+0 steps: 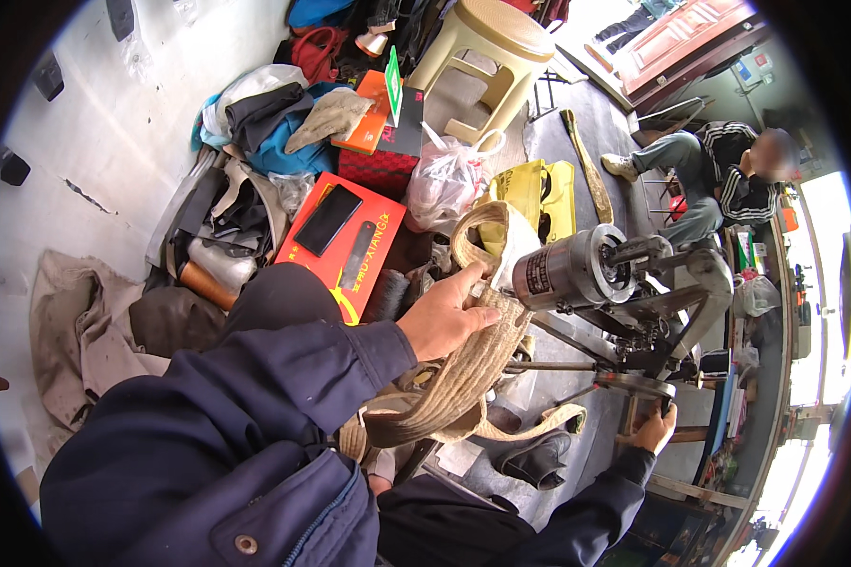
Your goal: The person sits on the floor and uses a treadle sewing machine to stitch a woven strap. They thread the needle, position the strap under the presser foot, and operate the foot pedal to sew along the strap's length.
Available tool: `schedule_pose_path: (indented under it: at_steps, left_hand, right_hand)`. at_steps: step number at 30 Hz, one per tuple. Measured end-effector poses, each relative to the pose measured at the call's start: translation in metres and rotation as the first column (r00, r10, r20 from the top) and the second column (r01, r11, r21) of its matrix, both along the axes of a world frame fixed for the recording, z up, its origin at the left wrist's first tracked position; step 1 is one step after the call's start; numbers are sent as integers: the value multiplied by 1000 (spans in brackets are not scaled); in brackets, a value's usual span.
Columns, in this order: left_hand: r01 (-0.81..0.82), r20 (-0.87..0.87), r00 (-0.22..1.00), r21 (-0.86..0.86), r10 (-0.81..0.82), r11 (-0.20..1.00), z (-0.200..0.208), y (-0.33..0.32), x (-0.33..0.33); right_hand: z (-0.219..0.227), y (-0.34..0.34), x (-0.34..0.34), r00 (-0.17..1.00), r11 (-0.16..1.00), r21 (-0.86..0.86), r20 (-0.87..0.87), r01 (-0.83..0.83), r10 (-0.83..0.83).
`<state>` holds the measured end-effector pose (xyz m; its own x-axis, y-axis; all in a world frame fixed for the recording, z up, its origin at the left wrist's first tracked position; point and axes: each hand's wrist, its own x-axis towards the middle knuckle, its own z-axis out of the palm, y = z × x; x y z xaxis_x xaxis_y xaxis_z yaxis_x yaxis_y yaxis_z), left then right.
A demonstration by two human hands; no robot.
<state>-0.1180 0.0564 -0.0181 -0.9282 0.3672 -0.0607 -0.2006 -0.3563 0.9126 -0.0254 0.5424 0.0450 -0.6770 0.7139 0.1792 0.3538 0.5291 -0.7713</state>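
My left hand (452, 317) is closed on a thick beige webbing strap (487, 364), thumb on top, just left of the round head of a metal hand-crank sewing machine (560, 274). Below the hand the strap hangs in loops, and one end (539, 425) trails to the right. Another loop (477, 222) curls up above the hand. Lower right, my right hand (654, 430) is wrapped round the dark handle (668, 404) of the machine's crank wheel (636, 384). The machine's head hides where the strap meets it.
A phone (329, 219) lies on a red box (345, 255) beyond my left arm. Behind are a white plastic bag (449, 180), a yellow bag (539, 194) and a beige stool (490, 57). A person (719, 170) sits at the right. Dark shoes (536, 458) lie below the strap.
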Motion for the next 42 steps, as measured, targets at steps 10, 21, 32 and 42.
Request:
schedule_pose_path:
  at_steps: [10, 21, 32, 42]
  left_hand:
    - [36, 10, 999, 57, -37, 998, 2, -3, -2]
    - [50, 27, 998, 48, -51, 998, 8, -4, 1]
    - [66, 22, 998, 38, -67, 997, 12, -4, 0]
    - [62, 12, 998, 0, -62, 998, -2, -2, -2]
  right_hand:
    - [-83, 32, 3, 984, 991, -134, 177, 21, 3]
    - [3, -87, 2, 944, 941, -98, 30, -325, 329]
    - [1, -12, 1, 1000, 999, 42, -23, 11, -10]
    - [-13, -1, -1, 1000, 992, 121, -22, 24, -22]
